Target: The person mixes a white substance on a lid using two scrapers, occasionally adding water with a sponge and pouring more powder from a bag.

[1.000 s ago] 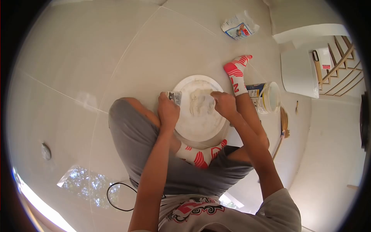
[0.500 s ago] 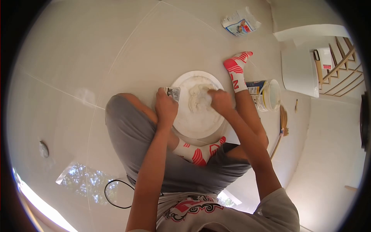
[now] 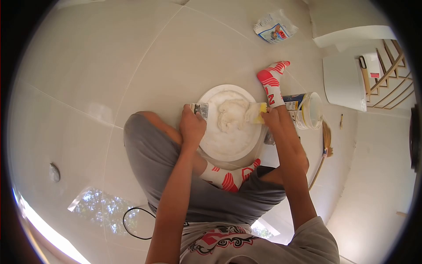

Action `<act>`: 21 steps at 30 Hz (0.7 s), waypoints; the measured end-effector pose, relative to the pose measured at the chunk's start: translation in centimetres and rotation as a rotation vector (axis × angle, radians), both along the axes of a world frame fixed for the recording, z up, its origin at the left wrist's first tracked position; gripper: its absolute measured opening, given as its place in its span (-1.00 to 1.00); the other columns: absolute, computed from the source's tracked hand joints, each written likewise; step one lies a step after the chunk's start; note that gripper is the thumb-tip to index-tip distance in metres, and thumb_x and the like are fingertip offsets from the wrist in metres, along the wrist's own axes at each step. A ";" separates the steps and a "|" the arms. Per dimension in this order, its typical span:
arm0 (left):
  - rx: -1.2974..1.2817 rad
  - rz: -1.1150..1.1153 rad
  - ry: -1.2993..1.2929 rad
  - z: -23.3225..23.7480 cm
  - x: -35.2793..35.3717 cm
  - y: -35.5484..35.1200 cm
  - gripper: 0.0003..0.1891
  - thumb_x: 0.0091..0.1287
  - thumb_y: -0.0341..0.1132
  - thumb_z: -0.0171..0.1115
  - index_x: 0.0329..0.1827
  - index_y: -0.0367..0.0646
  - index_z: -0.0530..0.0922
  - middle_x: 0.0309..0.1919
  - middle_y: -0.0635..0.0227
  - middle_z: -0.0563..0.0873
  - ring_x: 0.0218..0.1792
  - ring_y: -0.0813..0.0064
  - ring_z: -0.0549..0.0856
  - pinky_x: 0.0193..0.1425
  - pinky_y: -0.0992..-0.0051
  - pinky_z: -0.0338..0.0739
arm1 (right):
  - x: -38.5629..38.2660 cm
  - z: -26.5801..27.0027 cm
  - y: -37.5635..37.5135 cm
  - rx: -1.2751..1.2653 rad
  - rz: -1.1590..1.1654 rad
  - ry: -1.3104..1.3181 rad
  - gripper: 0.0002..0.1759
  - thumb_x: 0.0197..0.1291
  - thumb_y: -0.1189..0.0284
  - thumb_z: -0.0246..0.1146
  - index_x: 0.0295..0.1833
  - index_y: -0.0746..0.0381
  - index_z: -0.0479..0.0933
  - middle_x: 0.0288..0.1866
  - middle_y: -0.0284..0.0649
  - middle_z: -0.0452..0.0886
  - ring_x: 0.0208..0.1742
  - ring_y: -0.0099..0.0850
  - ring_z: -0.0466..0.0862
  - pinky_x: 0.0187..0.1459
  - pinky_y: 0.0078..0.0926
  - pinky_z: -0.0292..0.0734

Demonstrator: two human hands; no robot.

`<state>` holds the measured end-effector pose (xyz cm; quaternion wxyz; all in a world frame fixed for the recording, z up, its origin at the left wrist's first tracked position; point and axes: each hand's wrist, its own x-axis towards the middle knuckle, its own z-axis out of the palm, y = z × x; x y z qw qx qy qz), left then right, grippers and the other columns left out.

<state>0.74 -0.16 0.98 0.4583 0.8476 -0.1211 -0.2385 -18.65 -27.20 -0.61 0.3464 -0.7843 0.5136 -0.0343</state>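
Between my legs lies a round white lid or shallow tray [image 3: 224, 150], with a mound of wet, off-white paste [image 3: 231, 116] in its middle. My left hand [image 3: 192, 126] is closed around a flat grey-and-dark scraper [image 3: 201, 110] at the tray's left rim. On the opposite side, my right hand [image 3: 271, 119] grips a flat, pale yellow scraper [image 3: 256, 113], whose blade reaches over the tray to the paste's right edge. My fingers cover the held ends of both scrapers.
A white bucket [image 3: 313, 111] lies on its side beyond my right leg, near a broom [image 3: 327, 138]. An opened printed bag [image 3: 275, 28] sits farther up the tiled floor [image 3: 88, 66]. A black cable loop [image 3: 124, 220] and a small grey object [image 3: 54, 172] lie at left.
My right hand has moved right, from over the paste to the tray's right rim, bringing the yellow scraper into plain sight. The paste is spread differently. My left hand stays at the left rim.
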 end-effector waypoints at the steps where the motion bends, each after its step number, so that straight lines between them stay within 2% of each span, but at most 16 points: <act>1: 0.003 -0.003 0.006 0.0 0.0 0.0 -0.75 0.20 -0.43 0.12 -0.14 -0.35 0.33 -0.26 -0.09 0.57 -0.18 -0.12 0.58 -0.11 0.11 0.45 | 1.2 0.0 -0.4 -0.168 0.140 0.149 -0.78 -0.05 0.47 0.20 -0.28 0.37 0.56 -0.36 0.15 0.59 -0.32 -0.01 0.63 -0.29 -0.23 0.49; 5: 0.021 -0.005 -0.005 -0.1 -0.2 -0.2 -0.76 0.20 -0.42 0.12 -0.16 -0.34 0.33 -0.27 -0.10 0.57 -0.19 -0.12 0.58 -0.12 0.09 0.44 | 7.2 1.2 -0.3 -0.427 0.461 0.060 -0.77 -0.03 0.48 0.15 -0.22 0.34 0.50 -0.30 0.14 0.57 -0.19 0.06 0.58 -0.19 -0.11 0.45; 7: 0.025 -0.014 0.010 -0.2 -0.1 -0.3 -0.76 0.20 -0.42 0.12 -0.16 -0.34 0.32 -0.26 -0.10 0.57 -0.18 -0.12 0.58 -0.11 0.09 0.44 | 10.7 3.8 1.7 -0.307 0.585 0.149 -0.77 -0.01 0.52 0.15 -0.18 0.34 0.47 -0.27 0.16 0.56 -0.17 0.07 0.56 -0.17 -0.06 0.43; 9: 0.024 -0.017 0.024 -0.3 0.0 -0.4 -0.76 0.20 -0.41 0.12 -0.16 -0.34 0.32 -0.26 -0.10 0.57 -0.18 -0.13 0.58 -0.11 0.08 0.43 | 12.8 3.4 2.4 -0.224 0.753 0.069 -0.81 0.06 0.56 0.19 -0.16 0.28 0.47 -0.30 0.03 0.56 -0.16 0.01 0.54 -0.15 -0.17 0.41; 10: 0.035 -0.021 0.030 -0.3 0.1 -0.4 -0.76 0.20 -0.41 0.12 -0.15 -0.34 0.32 -0.26 -0.11 0.57 -0.18 -0.13 0.58 -0.11 0.08 0.43 | 13.7 3.7 3.4 -0.226 0.751 0.067 -0.81 0.06 0.56 0.19 -0.16 0.28 0.47 -0.30 0.03 0.56 -0.16 0.01 0.54 -0.15 -0.17 0.41; 12: 0.047 -0.025 0.038 -0.4 0.1 -0.3 -0.76 0.21 -0.41 0.12 -0.15 -0.34 0.32 -0.25 -0.11 0.57 -0.17 -0.13 0.58 -0.11 0.08 0.43 | 14.6 4.1 5.2 -0.306 0.964 0.134 -0.77 -0.04 0.64 0.19 -0.19 0.23 0.50 -0.26 -0.08 0.57 -0.16 -0.05 0.53 -0.13 -0.22 0.41; 13: 0.034 -0.020 0.036 -0.4 0.1 -0.3 -0.75 0.21 -0.41 0.12 -0.15 -0.34 0.32 -0.25 -0.11 0.57 -0.17 -0.14 0.58 -0.10 0.08 0.43 | 14.3 4.3 5.7 -0.308 0.965 0.133 -0.77 -0.04 0.64 0.19 -0.19 0.23 0.50 -0.26 -0.08 0.57 -0.16 -0.05 0.53 -0.13 -0.22 0.41; 15: 0.020 -0.016 0.034 -0.4 0.1 -0.1 -0.75 0.20 -0.41 0.13 -0.14 -0.34 0.32 -0.25 -0.11 0.57 -0.17 -0.14 0.58 -0.10 0.08 0.43 | 12.9 4.5 7.0 -0.389 1.338 0.178 -0.73 -0.12 0.58 0.19 -0.20 0.16 0.52 -0.28 -0.21 0.55 -0.12 -0.19 0.51 -0.08 -0.27 0.37; 17: 0.007 -0.008 0.064 -0.2 0.1 -0.2 -0.75 0.21 -0.40 0.13 -0.14 -0.34 0.32 -0.25 -0.12 0.57 -0.17 -0.15 0.58 -0.09 0.08 0.43 | 9.1 5.0 8.4 -0.439 1.437 0.062 -0.69 -0.16 0.57 0.19 -0.20 0.13 0.53 -0.23 -0.25 0.58 -0.11 -0.26 0.53 -0.05 -0.34 0.36; 20: 0.008 0.020 0.112 0.2 0.2 -0.3 -0.74 0.21 -0.41 0.13 -0.13 -0.35 0.32 -0.24 -0.12 0.57 -0.16 -0.15 0.58 -0.08 0.08 0.43 | 5.3 7.3 8.8 -0.501 1.409 0.017 -0.74 -0.15 0.58 0.20 -0.24 0.17 0.54 -0.22 -0.23 0.60 -0.14 -0.25 0.54 -0.08 -0.37 0.40; 21: 0.007 0.020 0.118 0.1 0.1 -0.4 -0.74 0.21 -0.41 0.13 -0.13 -0.35 0.32 -0.24 -0.12 0.57 -0.16 -0.15 0.58 -0.08 0.08 0.43 | 4.2 7.8 8.6 -0.479 1.164 -0.014 -0.80 -0.11 0.61 0.20 -0.27 0.24 0.52 -0.28 -0.23 0.60 -0.20 -0.21 0.55 -0.13 -0.34 0.43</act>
